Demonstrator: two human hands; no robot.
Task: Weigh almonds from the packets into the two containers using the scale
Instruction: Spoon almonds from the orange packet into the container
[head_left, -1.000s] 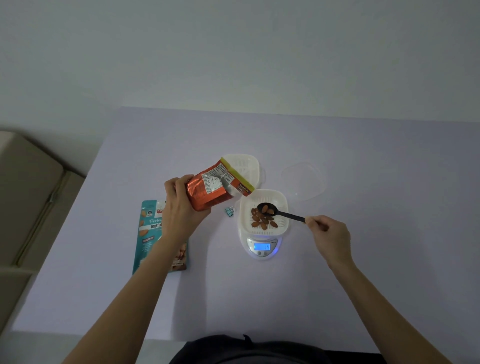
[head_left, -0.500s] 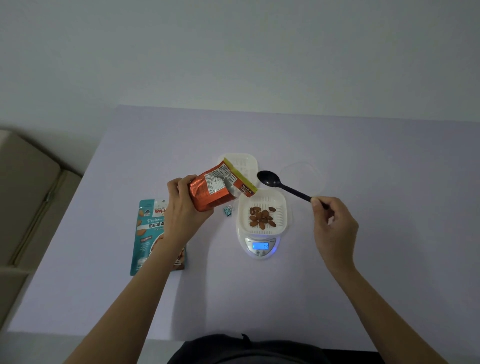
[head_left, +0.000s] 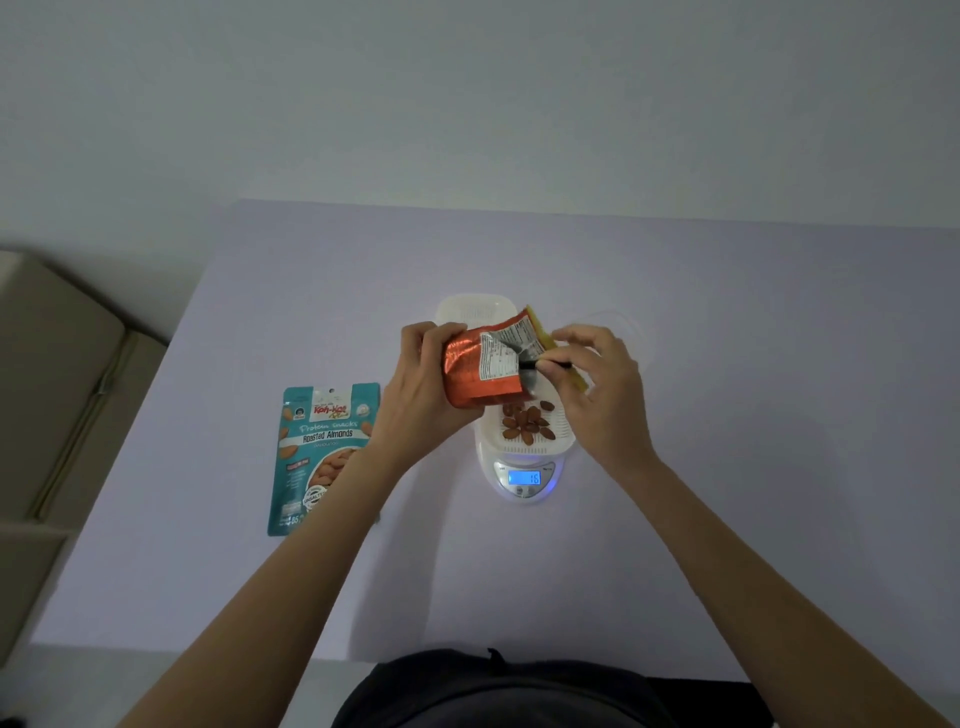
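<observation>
My left hand (head_left: 421, 384) grips an orange almond packet (head_left: 480, 371), tilted above the scale. My right hand (head_left: 602, 389) pinches a black spoon (head_left: 540, 362) whose bowl is inside the packet's mouth. Below them a white container (head_left: 563, 439) holding several almonds (head_left: 527, 423) sits on the white scale (head_left: 524, 478), whose blue display reads 16. A second white container (head_left: 475, 309) stands behind, mostly hidden by the packet. A teal almond packet (head_left: 322, 452) lies flat on the table to the left.
A clear lid (head_left: 623, 325) lies behind my right hand on the lilac table (head_left: 727, 467). A beige sofa (head_left: 57, 395) stands off the table's left edge. A pale wall rises beyond the far edge.
My right hand moved left and brought the spoon from above the scale into the packet's mouth. The left hand tilted the packet closer over the container.
</observation>
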